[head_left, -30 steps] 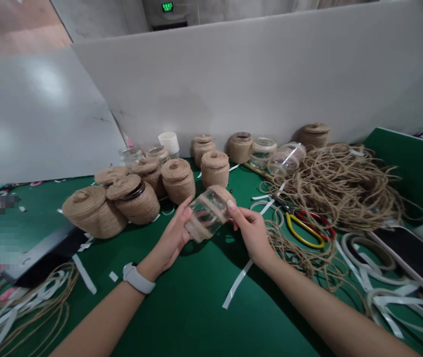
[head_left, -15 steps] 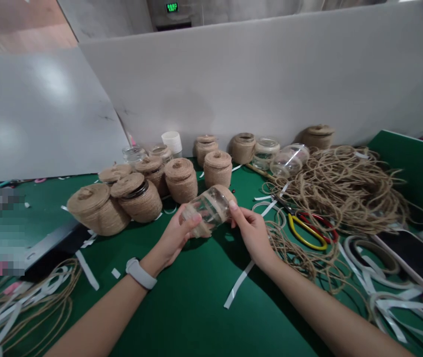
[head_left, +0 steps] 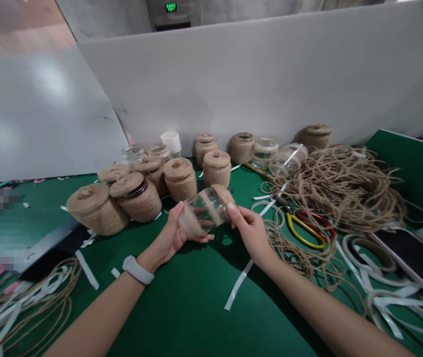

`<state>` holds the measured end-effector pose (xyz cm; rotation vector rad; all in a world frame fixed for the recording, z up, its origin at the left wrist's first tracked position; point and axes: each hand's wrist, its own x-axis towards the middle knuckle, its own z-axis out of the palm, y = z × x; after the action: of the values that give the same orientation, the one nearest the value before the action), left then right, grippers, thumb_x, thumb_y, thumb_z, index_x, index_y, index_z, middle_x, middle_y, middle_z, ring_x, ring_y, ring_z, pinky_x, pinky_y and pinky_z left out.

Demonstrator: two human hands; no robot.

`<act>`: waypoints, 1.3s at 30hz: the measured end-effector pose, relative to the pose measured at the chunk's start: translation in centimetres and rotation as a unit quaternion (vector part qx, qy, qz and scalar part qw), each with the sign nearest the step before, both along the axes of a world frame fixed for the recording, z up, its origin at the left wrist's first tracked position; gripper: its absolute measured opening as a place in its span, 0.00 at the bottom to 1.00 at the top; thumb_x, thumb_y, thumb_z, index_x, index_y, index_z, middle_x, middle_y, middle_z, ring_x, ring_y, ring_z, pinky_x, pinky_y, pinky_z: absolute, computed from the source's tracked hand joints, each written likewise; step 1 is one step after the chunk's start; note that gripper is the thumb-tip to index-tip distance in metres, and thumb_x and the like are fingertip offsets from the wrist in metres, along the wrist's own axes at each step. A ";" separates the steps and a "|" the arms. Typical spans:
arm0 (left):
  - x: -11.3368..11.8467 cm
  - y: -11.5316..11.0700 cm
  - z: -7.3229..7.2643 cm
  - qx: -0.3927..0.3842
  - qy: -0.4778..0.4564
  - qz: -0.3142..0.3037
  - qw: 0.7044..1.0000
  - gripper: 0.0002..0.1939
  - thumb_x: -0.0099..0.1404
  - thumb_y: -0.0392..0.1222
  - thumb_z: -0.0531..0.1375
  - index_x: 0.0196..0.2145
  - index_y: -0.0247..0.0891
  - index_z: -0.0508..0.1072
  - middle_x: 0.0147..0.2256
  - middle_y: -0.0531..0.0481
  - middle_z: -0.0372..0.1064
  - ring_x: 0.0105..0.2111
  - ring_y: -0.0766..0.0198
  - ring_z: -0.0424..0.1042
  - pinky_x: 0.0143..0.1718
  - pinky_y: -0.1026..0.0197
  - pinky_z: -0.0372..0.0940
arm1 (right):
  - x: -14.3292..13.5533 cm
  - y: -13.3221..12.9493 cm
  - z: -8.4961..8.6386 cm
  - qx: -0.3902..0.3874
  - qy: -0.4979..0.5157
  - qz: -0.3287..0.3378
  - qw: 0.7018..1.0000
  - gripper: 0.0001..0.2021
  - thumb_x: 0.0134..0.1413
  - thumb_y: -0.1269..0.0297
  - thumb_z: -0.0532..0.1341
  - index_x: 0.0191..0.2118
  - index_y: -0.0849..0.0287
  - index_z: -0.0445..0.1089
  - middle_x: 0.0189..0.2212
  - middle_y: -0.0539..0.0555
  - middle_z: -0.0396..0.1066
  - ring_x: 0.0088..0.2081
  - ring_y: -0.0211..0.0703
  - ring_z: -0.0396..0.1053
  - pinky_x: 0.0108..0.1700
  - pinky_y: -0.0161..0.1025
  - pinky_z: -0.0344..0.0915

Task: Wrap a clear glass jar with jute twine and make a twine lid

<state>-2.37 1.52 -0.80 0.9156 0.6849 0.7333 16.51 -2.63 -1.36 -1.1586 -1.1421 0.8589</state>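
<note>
A clear glass jar (head_left: 208, 209) lies tilted between my hands above the green table (head_left: 196, 297). Pale bands circle it, and brown twine is wound around its right end. My left hand (head_left: 176, 230) cups the jar's left end from below, thumb at the near left side and fingers under the glass. At the twine-wrapped end, my right hand (head_left: 249, 228) pinches with thumb and fingers; whatever strand lies between them is too small to make out. Just behind the jar stands a twine-covered pot (head_left: 217, 169) with a lid.
Several twine-covered pots (head_left: 98, 209) stand at the left and back. A big twine heap (head_left: 352, 188), yellow-and-red-handled scissors (head_left: 308, 233), tape rolls (head_left: 369, 255) and a dark phone-like slab (head_left: 415, 263) lie right. Glass jars (head_left: 289, 159) sit by the grey partition (head_left: 252, 84).
My left thumb has lifted off the jar's front and moved back to its left side, and the left fingers now show beneath the jar. The jar has turned slightly. My right hand stays nearly in place.
</note>
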 end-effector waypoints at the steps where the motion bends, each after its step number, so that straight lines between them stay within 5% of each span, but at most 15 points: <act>1: 0.1 -0.1 0.1 0.003 -0.005 -0.003 1.000 0.29 0.67 0.62 0.52 0.50 0.34 0.72 0.41 0.37 0.78 0.34 0.50 0.79 0.38 0.52 0.73 | 0.1 0.1 -0.1 -0.005 0.009 0.001 1.000 0.30 0.49 0.34 0.56 0.15 0.56 0.57 0.16 0.47 0.55 0.23 0.36 0.53 0.26 0.35 0.53; 5: 0.5 -0.3 0.8 0.002 -0.036 0.011 0.999 0.23 0.70 0.54 0.52 0.53 0.36 0.70 0.49 0.39 0.74 0.45 0.50 0.76 0.46 0.49 0.71 | 0.2 0.4 -0.7 -0.017 0.040 0.014 0.999 0.29 0.51 0.37 0.58 0.15 0.56 0.57 0.17 0.48 0.58 0.24 0.37 0.55 0.28 0.35 0.54; 10: 0.8 -0.3 1.3 -0.033 -0.016 0.038 0.999 0.24 0.71 0.55 0.49 0.50 0.35 0.73 0.47 0.39 0.76 0.40 0.53 0.78 0.43 0.52 0.74 | -0.1 0.3 -1.2 0.000 0.042 0.029 0.999 0.29 0.53 0.40 0.58 0.12 0.57 0.58 0.19 0.50 0.62 0.27 0.40 0.62 0.35 0.38 0.61; 15: 1.0 -0.4 1.3 -0.031 -0.038 0.060 0.997 0.21 0.73 0.51 0.48 0.51 0.36 0.72 0.51 0.42 0.74 0.46 0.54 0.76 0.46 0.51 0.73 | -0.1 0.2 -1.1 0.037 -0.008 0.035 0.999 0.29 0.56 0.44 0.58 0.11 0.56 0.60 0.17 0.50 0.62 0.33 0.43 0.67 0.43 0.40 0.61; 22: 0.3 0.0 1.1 -0.043 -0.005 0.028 0.999 0.26 0.72 0.55 0.47 0.53 0.30 0.69 0.48 0.35 0.75 0.39 0.52 0.79 0.41 0.52 0.73 | -0.3 0.1 -0.9 0.034 -0.011 -0.001 0.999 0.30 0.56 0.42 0.57 0.12 0.57 0.58 0.18 0.50 0.63 0.27 0.40 0.63 0.32 0.37 0.58; 29: -0.1 -0.2 1.0 -0.050 -0.011 -0.082 0.995 0.37 0.70 0.63 0.43 0.52 0.24 0.70 0.41 0.30 0.77 0.34 0.51 0.79 0.36 0.56 0.72 | 0.1 0.1 -0.2 -0.009 0.001 -0.005 1.000 0.30 0.50 0.37 0.58 0.13 0.56 0.55 0.14 0.46 0.51 0.21 0.34 0.50 0.24 0.35 0.50; 34: 0.4 -0.3 -0.1 -0.007 -0.033 -0.007 0.999 0.30 0.69 0.60 0.51 0.58 0.34 0.66 0.55 0.35 0.69 0.55 0.49 0.69 0.55 0.48 0.64 | 0.2 0.3 -0.4 -0.021 0.031 -0.033 0.999 0.31 0.47 0.35 0.59 0.13 0.56 0.53 0.14 0.45 0.50 0.21 0.33 0.48 0.24 0.34 0.48; 39: 0.5 -0.8 -0.6 0.075 0.024 0.017 0.997 0.42 0.53 0.53 0.70 0.62 0.47 0.60 0.60 0.39 0.63 0.58 0.45 0.65 0.55 0.47 0.63 | 0.2 0.5 -0.6 -0.031 0.038 -0.038 0.998 0.31 0.47 0.35 0.59 0.14 0.56 0.52 0.14 0.44 0.48 0.21 0.33 0.47 0.23 0.34 0.46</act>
<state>-1.91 0.71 -1.40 1.0640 0.6966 0.8020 16.67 -2.15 -1.95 -1.2029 -1.0092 0.8784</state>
